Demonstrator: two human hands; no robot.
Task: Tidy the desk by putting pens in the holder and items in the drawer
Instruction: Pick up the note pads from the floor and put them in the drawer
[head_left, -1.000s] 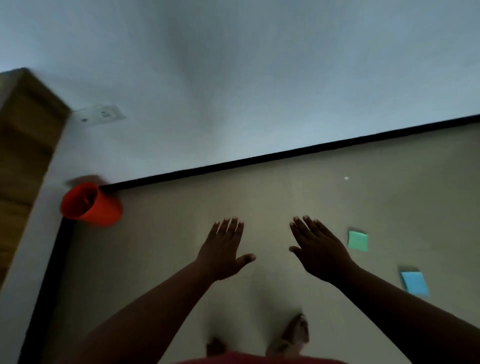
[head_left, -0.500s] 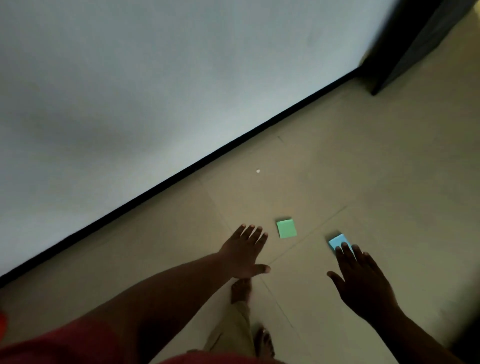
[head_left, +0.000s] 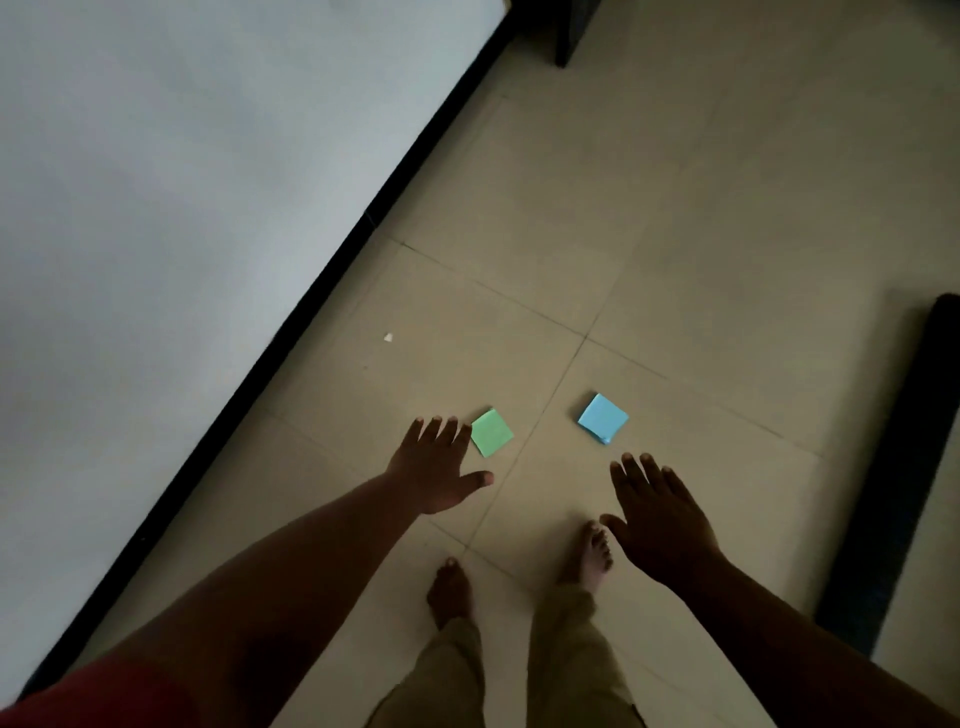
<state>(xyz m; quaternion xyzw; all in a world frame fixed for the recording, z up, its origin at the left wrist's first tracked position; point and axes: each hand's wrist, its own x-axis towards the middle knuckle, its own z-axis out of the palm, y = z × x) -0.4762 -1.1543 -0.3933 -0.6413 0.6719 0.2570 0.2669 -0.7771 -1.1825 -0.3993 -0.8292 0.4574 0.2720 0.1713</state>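
Two sticky-note pads lie on the beige tiled floor (head_left: 675, 218): a green pad (head_left: 491, 432) and a blue pad (head_left: 602, 419) to its right. My left hand (head_left: 434, 470) is stretched out palm down, its fingertips just left of the green pad, holding nothing. My right hand (head_left: 657, 519) is also spread flat and empty, below the blue pad and apart from it. No pens, holder or drawer are in view.
A white wall (head_left: 182, 208) with a black skirting strip (head_left: 332, 291) runs diagonally on the left. My bare feet (head_left: 587, 556) stand under my hands. Dark furniture edges sit at the right (head_left: 893, 467) and top (head_left: 571, 31). A small white scrap (head_left: 388, 338) lies near the wall.
The view has swung right and down; the red cup and wooden furniture have left the frame. Both pads now lie just beyond my fingertips, and my feet are in view.
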